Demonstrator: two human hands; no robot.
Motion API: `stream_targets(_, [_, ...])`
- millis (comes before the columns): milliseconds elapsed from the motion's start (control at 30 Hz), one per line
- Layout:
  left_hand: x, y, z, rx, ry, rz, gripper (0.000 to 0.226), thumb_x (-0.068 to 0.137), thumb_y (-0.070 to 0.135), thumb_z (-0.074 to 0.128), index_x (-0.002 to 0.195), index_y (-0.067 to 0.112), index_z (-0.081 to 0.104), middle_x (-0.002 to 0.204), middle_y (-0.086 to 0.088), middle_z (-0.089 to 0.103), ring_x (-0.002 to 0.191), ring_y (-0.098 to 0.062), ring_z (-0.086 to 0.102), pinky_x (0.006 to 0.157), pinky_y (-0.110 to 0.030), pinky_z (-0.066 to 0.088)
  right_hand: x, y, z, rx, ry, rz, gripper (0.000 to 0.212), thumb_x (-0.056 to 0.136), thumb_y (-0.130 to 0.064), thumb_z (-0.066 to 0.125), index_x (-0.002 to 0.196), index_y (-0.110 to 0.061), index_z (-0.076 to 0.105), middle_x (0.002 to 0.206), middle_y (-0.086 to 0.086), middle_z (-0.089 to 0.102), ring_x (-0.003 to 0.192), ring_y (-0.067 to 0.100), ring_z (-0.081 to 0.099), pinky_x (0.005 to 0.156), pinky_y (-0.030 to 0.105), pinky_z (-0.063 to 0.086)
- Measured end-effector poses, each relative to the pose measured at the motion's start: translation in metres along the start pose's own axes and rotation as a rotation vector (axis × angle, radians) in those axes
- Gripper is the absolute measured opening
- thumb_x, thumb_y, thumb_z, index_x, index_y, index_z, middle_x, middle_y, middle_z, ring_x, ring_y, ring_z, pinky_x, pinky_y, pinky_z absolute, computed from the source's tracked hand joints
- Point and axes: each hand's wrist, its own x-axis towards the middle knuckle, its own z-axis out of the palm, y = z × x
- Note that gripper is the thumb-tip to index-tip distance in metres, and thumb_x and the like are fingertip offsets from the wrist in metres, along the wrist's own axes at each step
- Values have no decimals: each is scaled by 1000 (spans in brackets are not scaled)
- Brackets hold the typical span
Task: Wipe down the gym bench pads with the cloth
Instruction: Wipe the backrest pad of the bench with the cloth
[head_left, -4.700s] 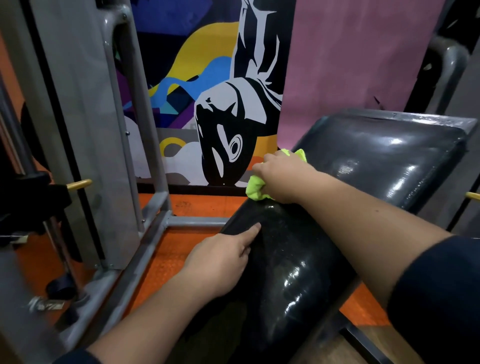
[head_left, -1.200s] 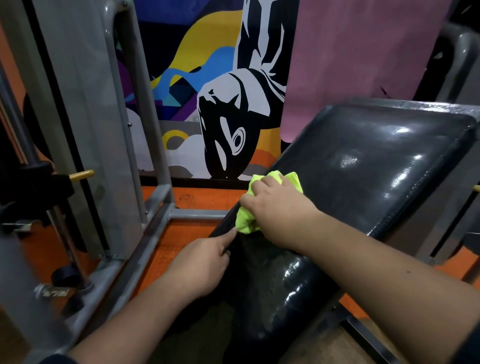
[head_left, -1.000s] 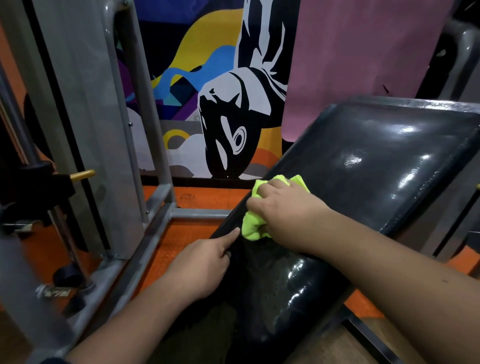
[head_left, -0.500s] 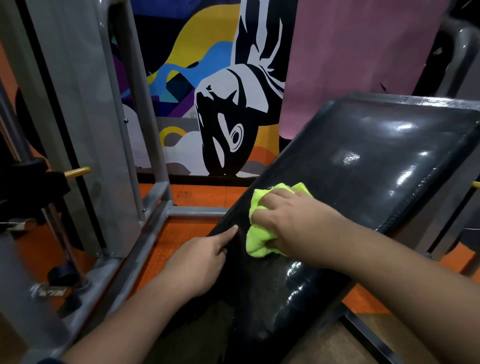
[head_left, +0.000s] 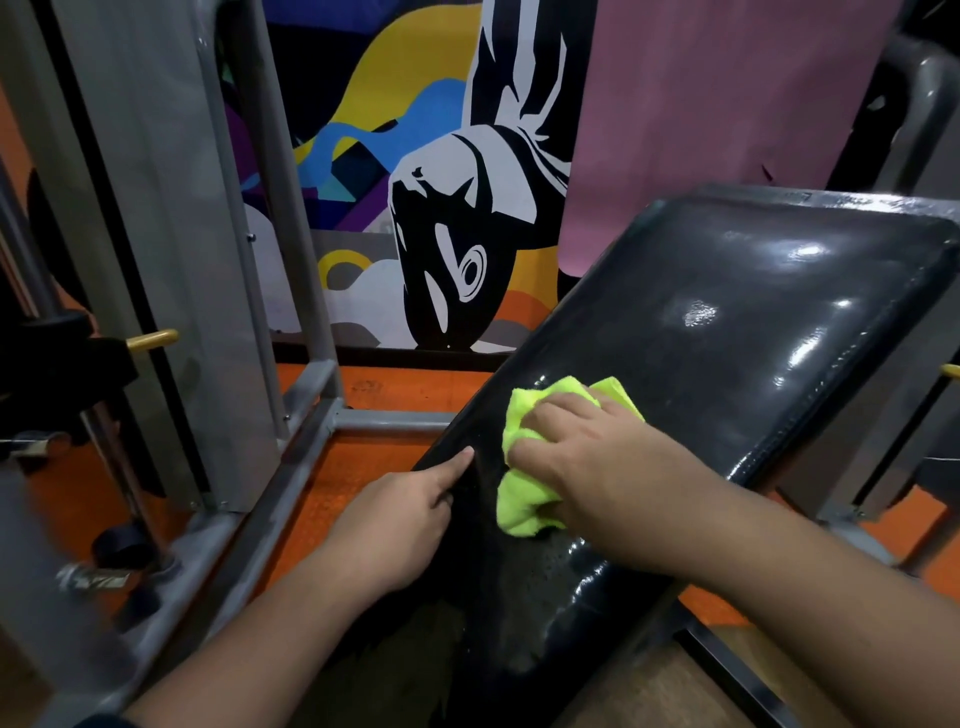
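Bench pads (head_left: 727, 322) — glossy black vinyl, one angled backrest and a rounded seat section below it — fill the right half of the view, beside a grey steel frame (head_left: 306, 410) on orange flooring. The left hand (head_left: 400, 514) rests on the pad's left edge, forefinger straight along the seam, holding nothing, probably to steady it. Just right of it, the right hand (head_left: 587, 467) presses a bunched neon-yellow microfibre cloth (head_left: 519, 478) flat onto the vinyl where the two sections meet — fingers spread over the cloth, loosely gathering it.
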Motion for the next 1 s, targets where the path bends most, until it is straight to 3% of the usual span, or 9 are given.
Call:
stream_targets(100, [0,0,0,-15,-4,-4,54,104,31,43,144,63,29,128,2,64,95,-14,65,54,-17,40,-1,5,-5,-8,39,54,35,68,-23,77,99,-26,61,100,3,62,103,30,58,91,47,46])
stream_targets(200, [0,0,1,-21,-6,2,55,104,31,44,145,63,27,119,2,66,83,-11,62,53,-18,38,0,-6,5,-37,77,27,41,65,-19,77,101,-23,60,101,8,62,105,35,58,97,55,46])
stream_targets(300, [1,-1,-1,-1,-26,5,57,103,31,43,144,66,25,116,-1,66,72,-11,55,49,-18,35,-11,0,2,-7,35,-32,38,69,-26,77,101,-29,57,102,1,60,106,29,57,91,46,47])
stream_targets(467, [0,0,0,1,-33,3,56,104,32,42,146,63,23,121,0,65,87,-13,64,53,-17,39,-12,-2,4,-44,67,-9,38,68,-21,74,101,-26,58,106,4,60,109,31,55,100,50,43])
stream_targets(567, [0,3,-4,-24,-54,1,56,104,30,42,146,63,25,125,-2,64,70,-8,55,45,-15,34,-22,8,-2,-20,9,-39,41,67,-33,79,101,-32,57,105,-3,59,110,25,55,95,42,43])
stream_targets(667, [0,3,-4,-25,-33,10,55,104,29,43,145,62,29,124,-2,66,75,-10,62,44,-15,33,-15,2,-3,-33,58,53,48,56,-21,81,98,-27,57,100,3,60,103,31,57,92,49,46])
stream_targets(767, [0,1,-2,-33,-30,2,56,103,28,43,144,64,29,109,2,68,64,-6,56,42,-15,33,-23,-3,4,-26,56,-30,43,63,-22,75,102,-26,57,107,4,59,112,31,54,101,51,43])
stream_targets(867, [-2,4,-4,-50,-48,-6,55,104,28,42,143,65,30,87,6,60,57,-4,54,38,-13,32,-32,7,-3,21,45,-28,38,68,-29,73,102,-29,58,109,0,59,114,29,53,95,46,45])
stream_targets(1000, [-1,3,-2,-33,-23,-11,56,103,28,43,144,63,30,116,-4,70,73,-8,63,41,-15,32,-26,-9,4,-17,94,16,50,56,-20,78,102,-25,58,107,6,61,113,34,56,102,54,41])
